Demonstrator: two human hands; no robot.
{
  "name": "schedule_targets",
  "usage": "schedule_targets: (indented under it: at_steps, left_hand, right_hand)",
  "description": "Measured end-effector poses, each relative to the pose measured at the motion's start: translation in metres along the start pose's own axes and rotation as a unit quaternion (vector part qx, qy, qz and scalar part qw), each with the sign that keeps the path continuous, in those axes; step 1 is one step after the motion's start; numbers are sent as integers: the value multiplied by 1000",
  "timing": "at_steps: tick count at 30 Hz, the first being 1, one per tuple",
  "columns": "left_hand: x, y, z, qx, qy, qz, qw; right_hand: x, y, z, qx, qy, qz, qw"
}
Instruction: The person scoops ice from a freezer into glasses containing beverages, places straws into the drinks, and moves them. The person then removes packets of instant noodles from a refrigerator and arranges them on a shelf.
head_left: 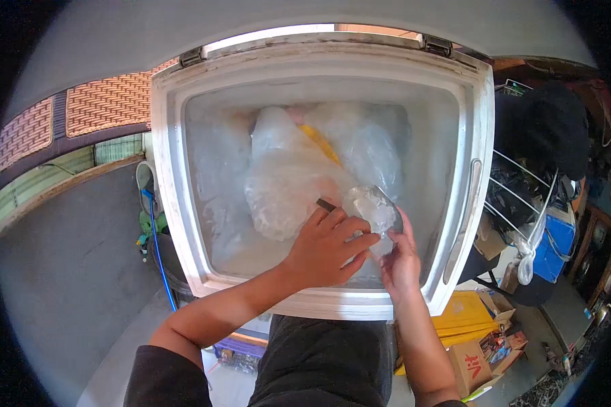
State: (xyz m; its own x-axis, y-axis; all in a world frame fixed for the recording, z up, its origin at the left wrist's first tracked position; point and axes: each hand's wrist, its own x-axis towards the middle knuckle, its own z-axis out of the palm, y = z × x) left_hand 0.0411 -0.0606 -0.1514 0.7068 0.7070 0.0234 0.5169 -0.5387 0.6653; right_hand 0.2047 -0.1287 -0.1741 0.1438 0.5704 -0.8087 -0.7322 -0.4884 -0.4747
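Over an open chest freezer (166,169), my right hand (402,261) grips the rim of a rounded, shiny metal bowl (395,216) from the right. White, icy-looking stuff (372,207) lies in the bowl. My left hand (329,247) is closed close beside it, fingers curled and thumb toward the bowl. A short dark bar (326,205) juts from its fingers; the rest of the bar is hidden. Below both hands, large clear plastic bags (278,183) with pale, frosty contents lie in the freezer, with a yellow strip (321,144) among them.
Cold mist blurs the freezer's inside. Its raised lid (305,17) hangs overhead on hinges. To the right stand a white wire rack (523,183), a blue box (555,247) and an open cardboard box (472,366). A blue hose (161,254) runs down at the left.
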Motion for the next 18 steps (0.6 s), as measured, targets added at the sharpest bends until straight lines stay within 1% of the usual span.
schedule_targets:
  at_steps: [1,2,3,4,5,6,8,9,11,15,17,18]
  left_hand:
    - [-5,-8,0,1,0,-2,1000]
    - [-14,-27,1,-90,68,-41,993]
    - [-23,-47,2,-181,133,-79,971]
    - [-30,-72,-2,-178,71,-234,953]
    - [-34,-94,-2,-168,6,-381,909]
    - [-37,-108,10,-169,3,-379,910]
    - [-48,-127,34,-159,-23,-297,941]
    - [-45,-128,40,-160,-21,-297,941]
    - [-40,-128,56,-30,-15,-218,975]
    - [-43,-131,64,10,-4,-209,978]
    - [-40,-138,50,-178,-33,-290,940]
    - [-44,-147,49,-178,-34,-287,941]
  right_hand:
    - [0,-1,-1,4,-13,12,1000]
    - [0,-2,-1,4,-14,13,1000]
    - [0,-4,-1,3,-2,11,1000]
    - [1,-5,0,3,11,8,1000]
    - [1,-6,1,4,13,6,1000]
    - [1,-7,3,7,19,-3,1000]
    - [0,-6,5,5,24,-9,1000]
    - [1,-5,5,4,26,-13,1000]
    - [0,-5,3,3,30,-19,999]
    - [0,-5,2,7,11,-16,1000]
    - [-1,-6,0,8,12,-17,1000]
    - [0,-6,0,13,15,-19,1000]
